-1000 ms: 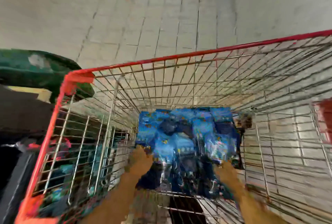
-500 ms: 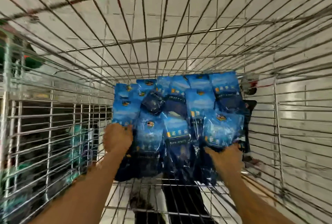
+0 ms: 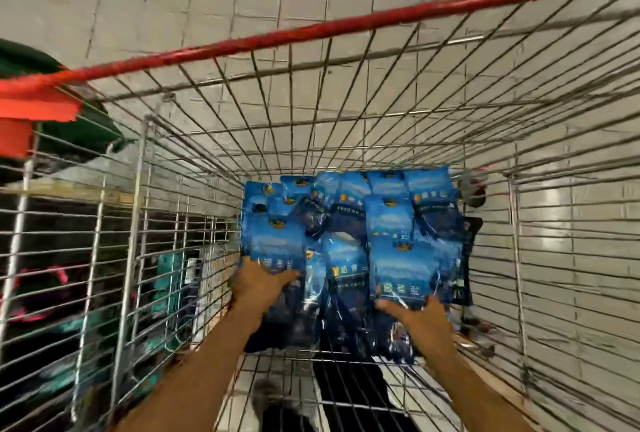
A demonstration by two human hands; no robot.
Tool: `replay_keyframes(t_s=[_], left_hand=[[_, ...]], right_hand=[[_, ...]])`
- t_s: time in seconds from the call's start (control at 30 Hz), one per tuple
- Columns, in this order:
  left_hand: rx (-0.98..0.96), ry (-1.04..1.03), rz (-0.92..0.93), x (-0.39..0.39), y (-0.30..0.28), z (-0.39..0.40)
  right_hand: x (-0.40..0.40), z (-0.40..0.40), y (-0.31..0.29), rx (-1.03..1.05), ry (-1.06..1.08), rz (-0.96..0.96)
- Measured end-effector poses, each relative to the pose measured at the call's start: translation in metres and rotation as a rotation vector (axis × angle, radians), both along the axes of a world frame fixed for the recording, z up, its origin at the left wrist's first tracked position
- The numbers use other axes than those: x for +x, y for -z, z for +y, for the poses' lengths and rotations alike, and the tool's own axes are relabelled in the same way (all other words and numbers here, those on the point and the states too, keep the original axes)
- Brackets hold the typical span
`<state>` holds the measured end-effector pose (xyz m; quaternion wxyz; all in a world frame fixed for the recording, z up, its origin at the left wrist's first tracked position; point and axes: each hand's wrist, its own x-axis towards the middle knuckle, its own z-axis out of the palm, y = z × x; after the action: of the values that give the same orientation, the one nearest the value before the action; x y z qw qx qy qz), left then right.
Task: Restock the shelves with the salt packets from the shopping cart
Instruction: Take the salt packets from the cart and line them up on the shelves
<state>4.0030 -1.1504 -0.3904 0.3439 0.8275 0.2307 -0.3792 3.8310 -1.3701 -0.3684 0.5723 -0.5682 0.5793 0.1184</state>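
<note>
salt packets point(image 3: 349, 244) in cart point(image 3: 346, 26), left fingers point(image 3: 277, 276) on top, right fingers point(image 3: 391, 307) beneath

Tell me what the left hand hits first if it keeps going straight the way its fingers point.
The left hand already touches a blue salt packet; beyond lie more packets, probably before the cart's far wire wall.

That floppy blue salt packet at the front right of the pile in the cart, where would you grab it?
Probably by its near bottom edge, reaching in from the person's side of the shopping cart. The salt packet lies flat on top of the pile with that edge free, while its far end tucks against other packets. The right hand already meets it there.
</note>
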Motion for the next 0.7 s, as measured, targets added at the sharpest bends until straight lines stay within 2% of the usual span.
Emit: replay_keyframes(t_s=[0.17, 0.33, 0.43, 0.5, 0.7], left_hand=[[-0.175, -0.126, -0.091, 0.001, -0.104, -0.005], [-0.315, -0.225, -0.28, 0.005, -0.222, 0.013], [-0.344, -0.299, -0.429, -0.001, -0.296, 0.039], [-0.44, -0.341, -0.515, -0.01, -0.344, 0.063], [-0.597, -0.373, -0.831, -0.059, -0.483, 0.154]], right_hand=[[0.031, 0.012, -0.097, 0.107, -0.131, -0.233], [0.067, 0.04, -0.202, 0.06, -0.198, -0.403], [0.073, 0.063, -0.269, -0.016, -0.243, -0.52], [0.07, 0.083, -0.314, -0.033, -0.258, -0.588], [0.07, 0.153, -0.441, -0.065, -0.363, -0.986]])
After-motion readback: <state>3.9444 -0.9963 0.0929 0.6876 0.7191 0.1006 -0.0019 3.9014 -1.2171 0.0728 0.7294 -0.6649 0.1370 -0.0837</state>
